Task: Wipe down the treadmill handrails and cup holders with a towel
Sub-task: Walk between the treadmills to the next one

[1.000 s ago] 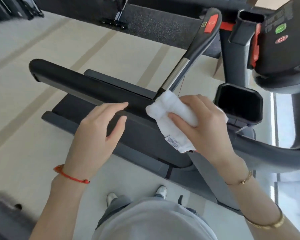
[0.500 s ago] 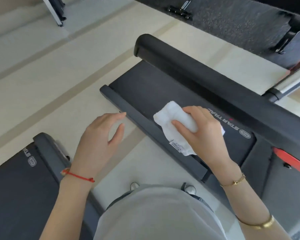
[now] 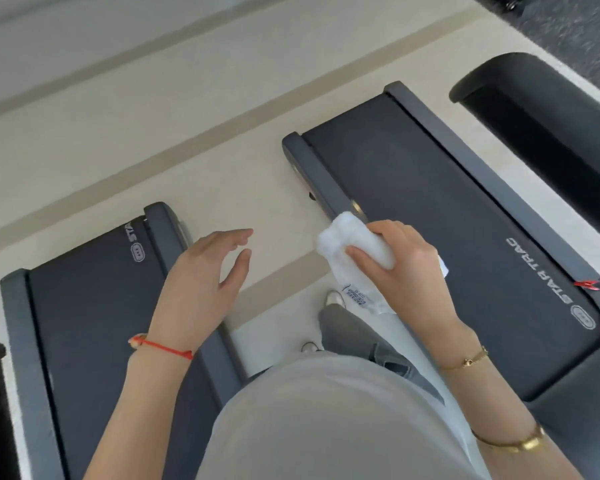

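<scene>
- Head view: the person stands on a pale floor (image 3: pixel 222 140) in the gap between two treadmills, looking straight down at both hands.
- The right hand (image 3: pixel 406 268) grips a bunched white towel (image 3: pixel 352 252); the thumb crosses its front and the fingers curl over its top, and a printed label hangs from its lower edge.
- The towel is held in the air over the near side rail of the right treadmill (image 3: pixel 447 209), not pressed on any surface that I can make out.
- The left hand (image 3: pixel 201 282) holds nothing; its fingers are straight and loosely spread, palm turned toward the right hand, above the gap and the edge of the left treadmill (image 3: pixel 90 317).
- A red string bracelet (image 3: pixel 163 347) sits on the left wrist; a thin gold chain (image 3: pixel 466 361) and a gold bangle (image 3: pixel 513 443) are on the right forearm.
- A black padded handrail (image 3: pixel 541 109) runs along the upper right corner, well apart from the towel.
- The right treadmill's belt carries white lettering near its lower end.
- Grey trousers (image 3: pixel 347 327) and the toes of pale shoes (image 3: pixel 333 297) show below the towel, above a light grey shirt (image 3: pixel 326 420).
</scene>
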A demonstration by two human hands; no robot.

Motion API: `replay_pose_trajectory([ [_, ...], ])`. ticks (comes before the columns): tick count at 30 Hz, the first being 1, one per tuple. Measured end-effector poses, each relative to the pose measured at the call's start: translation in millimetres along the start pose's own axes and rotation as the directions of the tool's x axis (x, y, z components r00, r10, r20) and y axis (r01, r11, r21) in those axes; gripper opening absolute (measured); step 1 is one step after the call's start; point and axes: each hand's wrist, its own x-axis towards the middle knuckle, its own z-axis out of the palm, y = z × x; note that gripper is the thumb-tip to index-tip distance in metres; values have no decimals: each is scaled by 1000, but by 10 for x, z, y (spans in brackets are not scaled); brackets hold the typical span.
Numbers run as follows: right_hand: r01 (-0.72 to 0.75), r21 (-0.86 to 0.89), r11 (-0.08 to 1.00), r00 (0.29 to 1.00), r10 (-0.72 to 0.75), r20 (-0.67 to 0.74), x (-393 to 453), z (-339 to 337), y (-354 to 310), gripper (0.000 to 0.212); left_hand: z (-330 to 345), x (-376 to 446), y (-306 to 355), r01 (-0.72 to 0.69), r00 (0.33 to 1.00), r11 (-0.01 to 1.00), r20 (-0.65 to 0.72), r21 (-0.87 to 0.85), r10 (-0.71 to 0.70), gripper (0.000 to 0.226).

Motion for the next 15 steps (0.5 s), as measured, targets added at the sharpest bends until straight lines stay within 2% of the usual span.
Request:
replay_pose_trajectory([
  [5,50,1,999,998,-50,48,612,365,-116,23,-109,392,-368,88,995,996,-50,-30,-90,32],
  [10,31,47,998,993,-36,110,1460,682,-228,23,-217,1113,-712,143,985,989,-89,-30,-145,38],
  [15,32,87,996,990,-44,136,2528,884,-348,24,-408,2025,-931,178,977,983,-109,-43,-182,27],
])
